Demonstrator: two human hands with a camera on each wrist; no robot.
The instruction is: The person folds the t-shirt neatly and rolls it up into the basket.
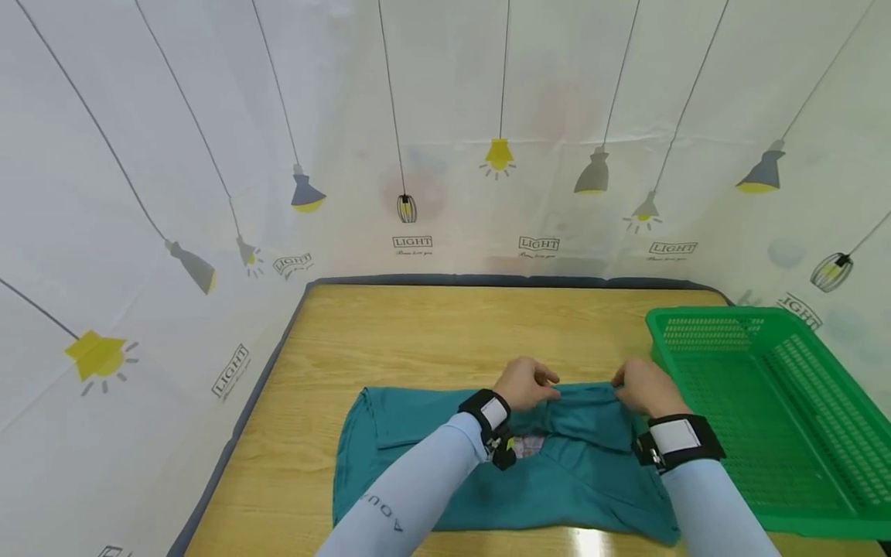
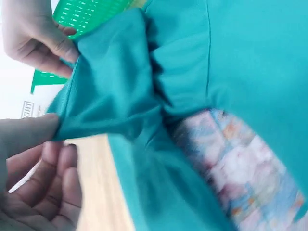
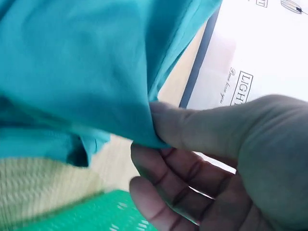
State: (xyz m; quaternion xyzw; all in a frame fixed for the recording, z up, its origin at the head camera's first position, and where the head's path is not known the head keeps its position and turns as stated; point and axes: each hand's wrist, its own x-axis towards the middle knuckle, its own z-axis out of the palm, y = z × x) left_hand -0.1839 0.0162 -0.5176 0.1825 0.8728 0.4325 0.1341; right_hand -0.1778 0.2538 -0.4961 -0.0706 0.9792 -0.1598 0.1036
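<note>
A teal garment lies folded across the table, its long side running left to right. My left hand pinches its far edge near the middle, thumb over fingers. At the far right corner my right hand pinches the same raised flap between thumb and fingers. The flap is stretched between both hands in the left wrist view. A floral-patterned lining shows through an opening in the cloth. In the right wrist view the thumb presses the teal cloth against the fingers.
A green plastic basket with mesh walls stands at the right, beside my right forearm. The wooden table is bordered by a dark edge. A white sheet printed with lamps hangs behind and at the sides.
</note>
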